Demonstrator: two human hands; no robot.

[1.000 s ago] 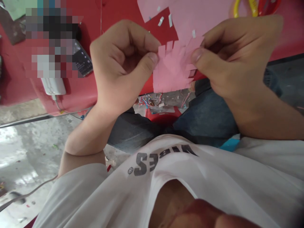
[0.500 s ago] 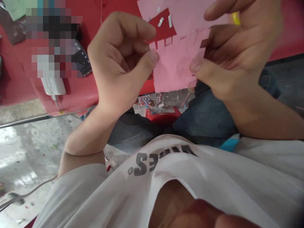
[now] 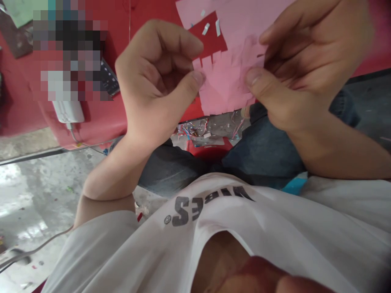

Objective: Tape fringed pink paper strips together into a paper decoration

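A pink sheet of paper with slits and small tabs cut along its edges is held up between my two hands. My left hand pinches its left edge, thumb on the near face and fingers behind. At the right edge, my right hand grips the sheet between the thumb and curled fingers. Behind it, a larger pink sheet lies on the red table, along with a red piece carrying a few small white strips.
On the left of the red table are a white power bank or charger with a cable and a dark phone. Paper scraps and coloured bits litter the floor below. My legs sit under the table edge.
My right fingers have closed in on the sheet's right edge, and its upper-right tabs are pressed or folded. The sheet has tilted slightly. My left hand has barely shifted.
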